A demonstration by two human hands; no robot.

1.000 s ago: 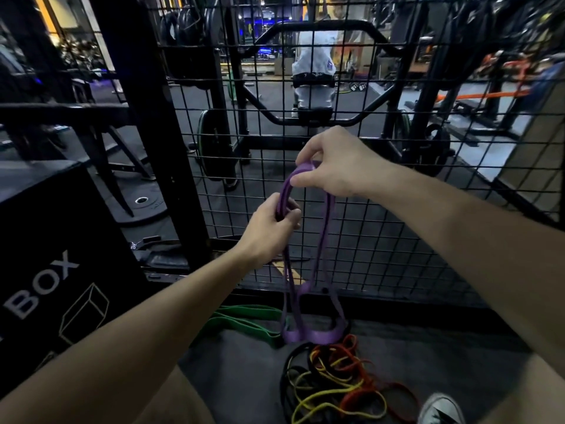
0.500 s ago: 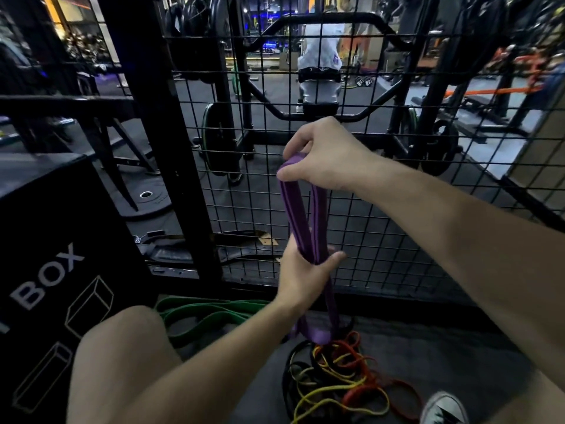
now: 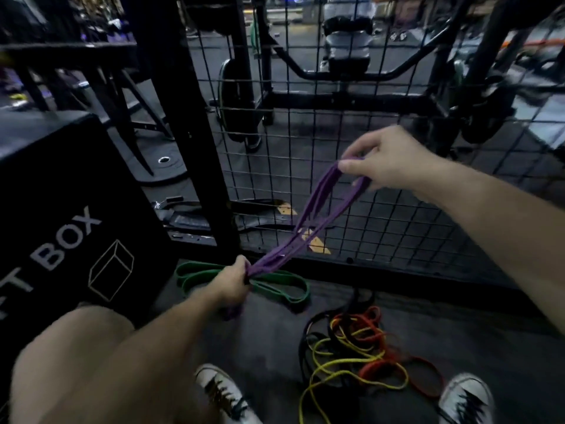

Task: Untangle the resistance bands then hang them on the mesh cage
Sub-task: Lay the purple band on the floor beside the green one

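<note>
The purple band (image 3: 308,228) was held taut between both hands, clear of the floor (image 3: 269,341), running from low left to high right in front of the mesh cage (image 3: 382,209). The left hand (image 3: 230,286) gripped its lower end in a closed fist, with a short tail showing below the fist. The right hand (image 3: 388,160) pinched the upper end between thumb and fingertips, the strands fanning slightly apart beneath that grip. The stretch appeared intended to pull the doubled strands straight so any twist would show; several strands crossed near the middle, so the band was judged not yet fully untangled.

A green band (image 3: 275,286) lay flat on the floor against the cage base, just behind the left hand. A tangle (image 3: 357,353) of yellow, orange and black bands lay on the floor nearer the right shoe (image 3: 464,399), well apart from the purple band. The left shoe (image 3: 220,390) stood below the left forearm. A black box (image 3: 70,228) stood at left.

No band hung on the cage. The task was judged at an early stage. Risk noted: a slipped pinch could let the stretched band snap back.
</note>
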